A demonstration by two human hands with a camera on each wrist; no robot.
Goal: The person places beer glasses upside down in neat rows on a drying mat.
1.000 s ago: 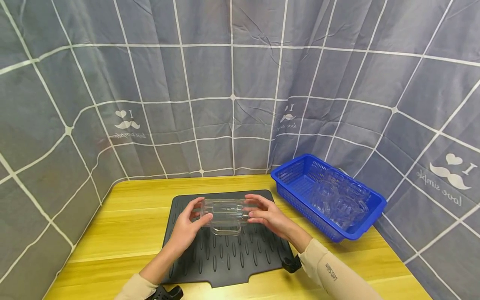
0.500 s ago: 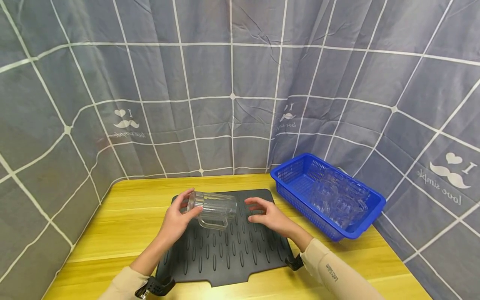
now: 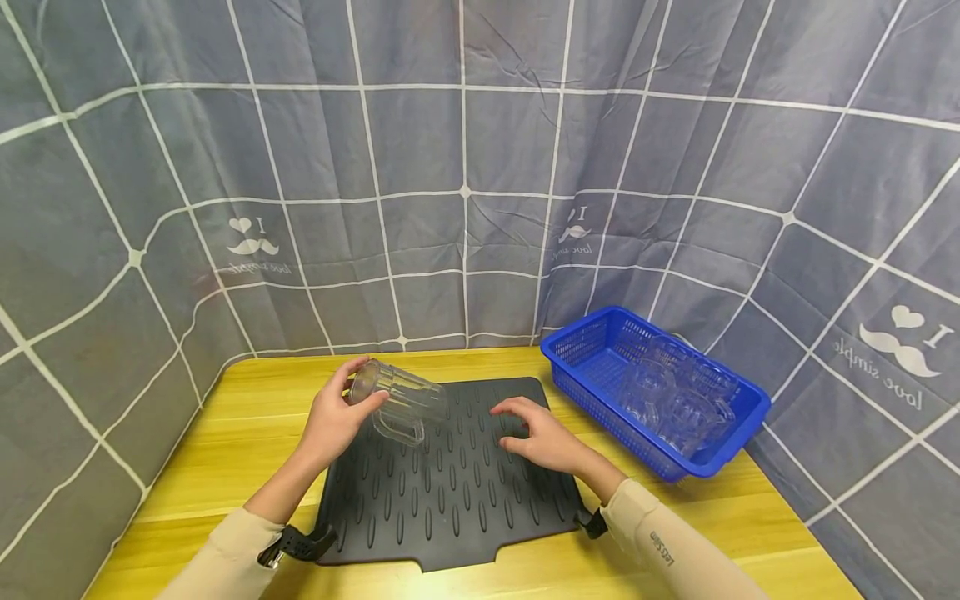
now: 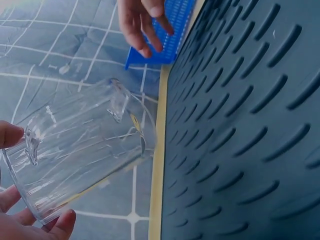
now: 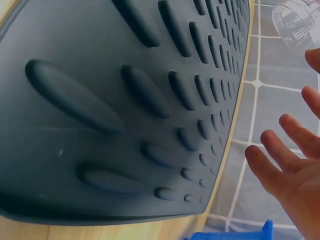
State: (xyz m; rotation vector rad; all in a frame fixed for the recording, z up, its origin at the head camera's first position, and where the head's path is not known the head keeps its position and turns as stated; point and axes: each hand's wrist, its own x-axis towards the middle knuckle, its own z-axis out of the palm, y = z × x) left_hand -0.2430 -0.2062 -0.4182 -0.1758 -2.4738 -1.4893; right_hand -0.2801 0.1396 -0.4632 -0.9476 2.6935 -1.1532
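Observation:
My left hand [image 3: 334,421] grips one end of a clear glass mug [image 3: 408,395], thumb on the near side and fingers behind it. The mug is tilted on its side above the left part of a dark ridged mat [image 3: 457,500], its handle facing me. In the left wrist view the mug [image 4: 80,150] is held near its end by the thumb and fingertips. My right hand [image 3: 543,435] hovers over the right part of the mat, fingers loosely bent and apart, holding nothing. The right wrist view shows its spread fingers [image 5: 280,150], away from the mug.
A blue plastic basket [image 3: 585,400] stands on the right of the yellow wood-grain table [image 3: 255,433], with several clear glass mugs [image 3: 675,404] heaped inside. A grey checked curtain [image 3: 420,242] hangs behind and at both sides of the table.
My right hand has let go of the mug and stays over the mat. The left hand has carried the mug leftward, and the mug has tilted, its right end now lower.

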